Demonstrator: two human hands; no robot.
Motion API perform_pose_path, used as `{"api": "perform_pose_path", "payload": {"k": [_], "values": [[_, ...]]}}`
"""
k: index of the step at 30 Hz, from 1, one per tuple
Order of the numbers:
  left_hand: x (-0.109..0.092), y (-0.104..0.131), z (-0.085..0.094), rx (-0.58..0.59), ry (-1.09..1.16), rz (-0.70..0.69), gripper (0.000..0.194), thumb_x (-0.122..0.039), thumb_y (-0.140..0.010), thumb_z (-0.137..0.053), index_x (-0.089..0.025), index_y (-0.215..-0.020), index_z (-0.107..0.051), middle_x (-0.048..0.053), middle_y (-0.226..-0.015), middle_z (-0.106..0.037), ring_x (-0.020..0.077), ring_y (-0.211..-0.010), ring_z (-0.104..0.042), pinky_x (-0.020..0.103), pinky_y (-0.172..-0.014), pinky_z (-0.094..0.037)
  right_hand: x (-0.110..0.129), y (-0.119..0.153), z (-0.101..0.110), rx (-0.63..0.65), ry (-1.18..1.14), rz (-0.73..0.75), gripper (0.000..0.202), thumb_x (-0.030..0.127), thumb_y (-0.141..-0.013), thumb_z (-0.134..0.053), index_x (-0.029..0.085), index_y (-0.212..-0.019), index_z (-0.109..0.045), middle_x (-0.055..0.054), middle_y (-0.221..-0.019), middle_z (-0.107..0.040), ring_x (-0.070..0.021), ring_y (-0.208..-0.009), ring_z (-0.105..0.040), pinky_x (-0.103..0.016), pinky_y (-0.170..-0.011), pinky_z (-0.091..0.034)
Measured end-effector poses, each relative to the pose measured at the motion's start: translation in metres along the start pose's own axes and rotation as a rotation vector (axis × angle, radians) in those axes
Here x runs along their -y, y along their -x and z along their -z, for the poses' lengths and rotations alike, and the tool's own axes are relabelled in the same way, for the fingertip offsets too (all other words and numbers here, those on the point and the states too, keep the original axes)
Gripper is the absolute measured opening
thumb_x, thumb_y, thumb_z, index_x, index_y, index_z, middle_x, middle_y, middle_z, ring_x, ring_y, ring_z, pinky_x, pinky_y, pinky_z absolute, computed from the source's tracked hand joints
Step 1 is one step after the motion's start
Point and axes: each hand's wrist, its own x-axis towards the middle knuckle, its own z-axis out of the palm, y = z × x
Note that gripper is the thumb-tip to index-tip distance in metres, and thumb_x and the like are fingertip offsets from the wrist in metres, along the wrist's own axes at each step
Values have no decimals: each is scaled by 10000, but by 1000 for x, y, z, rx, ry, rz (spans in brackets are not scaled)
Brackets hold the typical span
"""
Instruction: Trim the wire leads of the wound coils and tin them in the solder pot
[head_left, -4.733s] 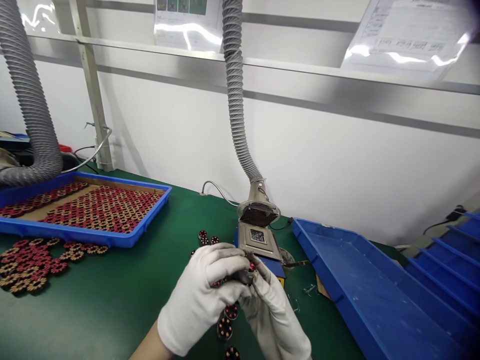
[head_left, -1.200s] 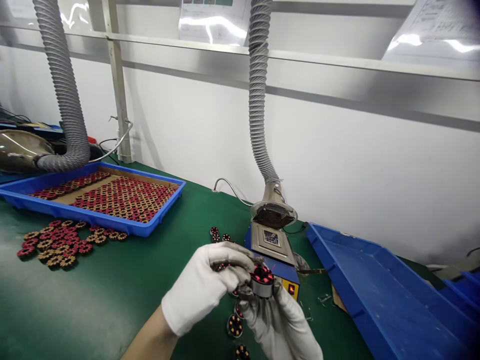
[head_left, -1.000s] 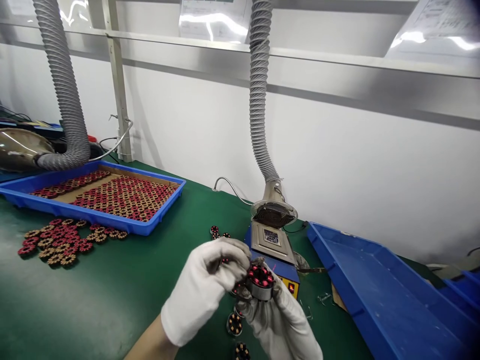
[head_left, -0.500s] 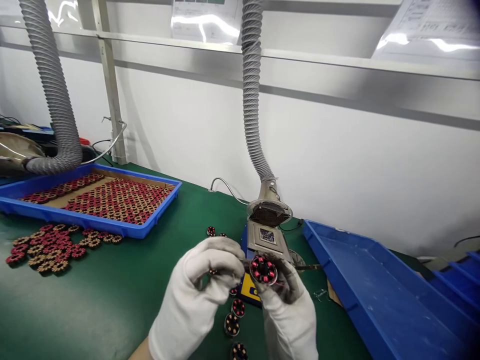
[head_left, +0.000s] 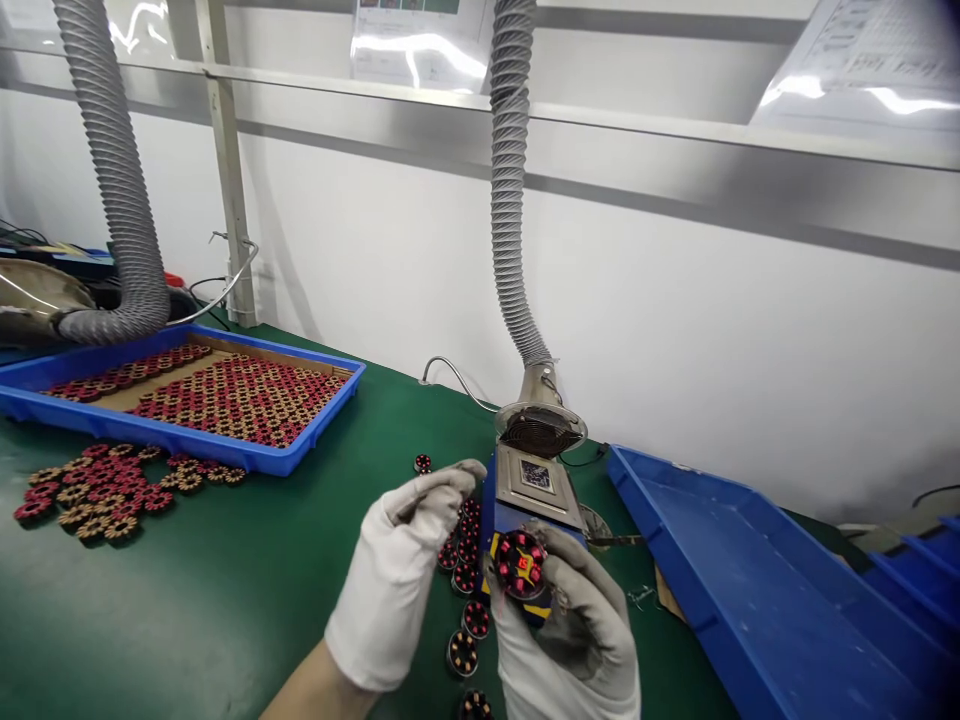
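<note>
The right hand (head_left: pixel 574 615) grips 1 ring with red coils (head_left: pixel 508 556) by its rim, thumb and fingers closed around it, in front of the blue box (head_left: pixel 487 525). The left hand (head_left: pixel 397 560) is half-curled, apart from the ring; I cannot tell whether its fingertips pinch anything. With only 1 hand gripping the rim, a smooth glove could let the ring slip. A low sweep of the left hand could scatter the row of coil parts (head_left: pixel 464 577). If the metal top (head_left: pixel 536 476) is hot, drifting fingers could scorch.
</note>
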Motion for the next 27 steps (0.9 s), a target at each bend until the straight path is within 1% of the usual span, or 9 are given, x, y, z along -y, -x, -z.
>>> {"api": "perform_pose_path", "payload": {"k": [2,4,8,11,14,16,20,24,27], "values": [[-7,-2,1,79,-104,119,268,-104,-594,-650,-171,-851,-678,29,-790,-671,120,-666,-584,182,-605,-472,-5,-1,1,16,2,141,379,103,-516,-773,284,-808,-613,2,-924,-632,-174,-819,-614,-312,-744,-514],[-8,0,0,87,-196,190,240,-39,-574,-628,-156,-776,-684,15,-708,-663,99,-619,-569,155,-572,-454,-12,-3,3,77,23,307,386,72,-560,-736,253,-877,-610,-18,-964,-620,-173,-824,-622,-293,-696,-535],[-4,6,1,-16,-82,-23,194,-27,-599,-590,-186,-670,-673,-20,-673,-652,94,-649,-581,146,-617,-460,-19,-6,6,191,78,459,437,12,-603,-692,220,-967,-571,-39,-1014,-586,-168,-893,-605,-295,-746,-533],[-5,6,1,-2,13,-117,242,-39,-604,-613,-224,-743,-683,-21,-772,-671,98,-667,-589,149,-613,-465,-18,-6,6,195,57,449,463,-5,-607,-684,215,-992,-551,-37,-1021,-578,-158,-909,-594,-291,-783,-519],[-11,5,-2,38,-73,46,316,-36,-607,-638,-219,-861,-680,-1,-816,-677,87,-659,-587,130,-594,-463,-16,-4,5,203,14,433,485,-24,-619,-661,224,-1019,-542,-29,-1047,-567,-158,-947,-582,-299,-819,-508],[-14,7,-6,42,-122,127,265,-47,-630,-630,-187,-849,-680,8,-775,-677,86,-666,-586,128,-619,-469,-17,-2,5,212,-6,424,488,-33,-628,-645,235,-1024,-546,-22,-1063,-561,-158,-961,-577,-298,-822,-504],[-14,8,-7,38,-146,142,204,-45,-635,-626,-152,-802,-676,14,-727,-678,87,-646,-591,123,-612,-474,-22,0,6,264,1,416,509,-51,-616,-636,233,-1030,-555,-31,-1079,-563,-175,-975,-570,-309,-822,-492],[-11,-1,1,-83,-53,-17,175,-117,-691,-633,-177,-851,-669,16,-778,-690,102,-728,-623,138,-700,-486,-19,0,6,271,-11,376,541,-60,-596,-646,232,-1037,-535,-44,-1068,-569,-189,-954,-578,-340,-818,-498],[-14,-3,15,-239,-55,-151,179,-186,-706,-657,-215,-883,-656,-2,-815,-691,117,-789,-634,153,-745,-491,-14,-2,8,304,-58,228,501,-18,-615,-663,256,-1015,-531,-40,-1040,-582,-185,-943,-592,-322,-778,-520]]}}
